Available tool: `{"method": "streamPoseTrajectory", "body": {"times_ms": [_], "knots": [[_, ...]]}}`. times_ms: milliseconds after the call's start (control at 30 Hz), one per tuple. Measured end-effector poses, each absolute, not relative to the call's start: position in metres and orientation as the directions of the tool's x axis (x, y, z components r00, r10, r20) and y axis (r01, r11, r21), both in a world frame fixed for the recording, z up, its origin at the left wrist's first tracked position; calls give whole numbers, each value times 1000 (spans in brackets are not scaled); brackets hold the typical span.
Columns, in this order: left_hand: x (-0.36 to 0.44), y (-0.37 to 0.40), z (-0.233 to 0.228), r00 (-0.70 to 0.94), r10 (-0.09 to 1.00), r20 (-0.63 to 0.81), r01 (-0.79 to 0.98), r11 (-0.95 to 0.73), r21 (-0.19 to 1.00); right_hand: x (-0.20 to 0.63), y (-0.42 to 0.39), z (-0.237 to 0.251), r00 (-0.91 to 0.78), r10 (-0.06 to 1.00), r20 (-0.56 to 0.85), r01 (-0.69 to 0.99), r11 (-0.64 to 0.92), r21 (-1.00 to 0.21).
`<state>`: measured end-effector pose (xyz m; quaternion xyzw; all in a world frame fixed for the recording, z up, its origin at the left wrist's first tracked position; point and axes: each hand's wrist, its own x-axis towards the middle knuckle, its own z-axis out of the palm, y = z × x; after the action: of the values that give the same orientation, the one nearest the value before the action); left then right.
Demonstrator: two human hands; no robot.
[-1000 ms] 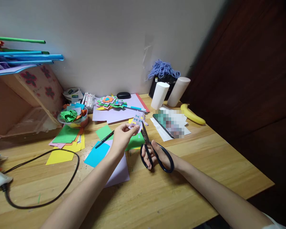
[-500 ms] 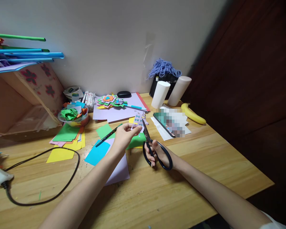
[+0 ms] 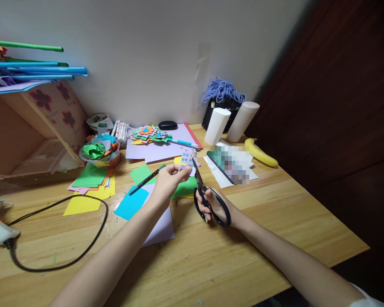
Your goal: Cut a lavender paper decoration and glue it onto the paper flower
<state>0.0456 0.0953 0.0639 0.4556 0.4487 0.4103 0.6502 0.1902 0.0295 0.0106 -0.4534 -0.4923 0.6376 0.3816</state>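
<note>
My left hand (image 3: 170, 181) pinches a small piece of purple paper (image 3: 187, 160) with teal bow shapes on it, held above the table. In my right hand (image 3: 211, 204) is a pair of black-handled scissors (image 3: 199, 181), fingers and thumb through the loops. The blades point up and away, their tips at the paper's right edge; whether they bite into it I cannot tell. A dark patterned pen (image 3: 146, 181) lies just left of my left hand, over blue paper (image 3: 132, 203) and green paper (image 3: 141, 174). Below my hands lies another green sheet (image 3: 184, 188).
A phone (image 3: 222, 167) lies on white sheets right of the scissors, near a banana (image 3: 260, 153). Two white cylinders (image 3: 217, 126) stand behind. At left are a bowl of paper scraps (image 3: 100, 160), a black cable (image 3: 106, 213) and a cardboard box (image 3: 56, 119). Layered paper flowers (image 3: 147, 133) lie behind.
The view has shifted slightly. The scissors appear a little more closed, with the handle loops nearer each other. Both hands keep their holds.
</note>
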Motion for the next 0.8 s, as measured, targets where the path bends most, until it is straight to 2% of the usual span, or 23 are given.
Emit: {"method": "streamPoseTrajectory", "body": {"times_ms": [367, 800], "knots": [[44, 100, 62, 279, 931, -237, -170, 291, 942, 194, 30, 11, -294, 940, -174, 35, -171, -985], [45, 93, 66, 301, 925, -232, -175, 292, 940, 191, 29, 10, -278, 944, -179, 7, -184, -983]]}}
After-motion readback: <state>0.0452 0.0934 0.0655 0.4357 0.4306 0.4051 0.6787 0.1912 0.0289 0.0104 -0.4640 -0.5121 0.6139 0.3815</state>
